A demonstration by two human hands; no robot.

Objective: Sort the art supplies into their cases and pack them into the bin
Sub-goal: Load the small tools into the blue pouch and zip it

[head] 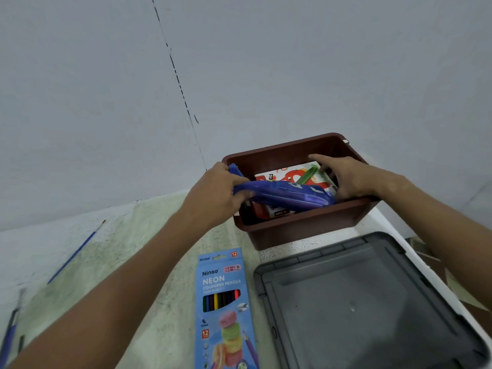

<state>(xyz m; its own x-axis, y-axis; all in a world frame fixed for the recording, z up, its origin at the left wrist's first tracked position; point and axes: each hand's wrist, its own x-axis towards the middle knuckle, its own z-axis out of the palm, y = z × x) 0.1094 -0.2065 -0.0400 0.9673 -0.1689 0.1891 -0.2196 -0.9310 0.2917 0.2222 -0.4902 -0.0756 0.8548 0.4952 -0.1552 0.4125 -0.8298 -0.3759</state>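
A brown plastic bin (306, 230) stands at the far edge of the table against the wall. My left hand (215, 193) grips the left end of a blue pencil case (287, 194), which lies across the bin's opening. Over the bin's right side, my right hand (346, 177) rests with fingers spread on a white and red box (292, 171) inside the bin, beside a green stick (307, 175). A blue box of neon coloured pencils (223, 304) lies on the table in front of the bin.
A grey bin lid (367, 302) lies at the right, close to the table's right edge. A blue paintbrush (74, 254) lies at the left. More brushes (10, 331) lie blurred at the lower left. The white wall rises right behind the bin.
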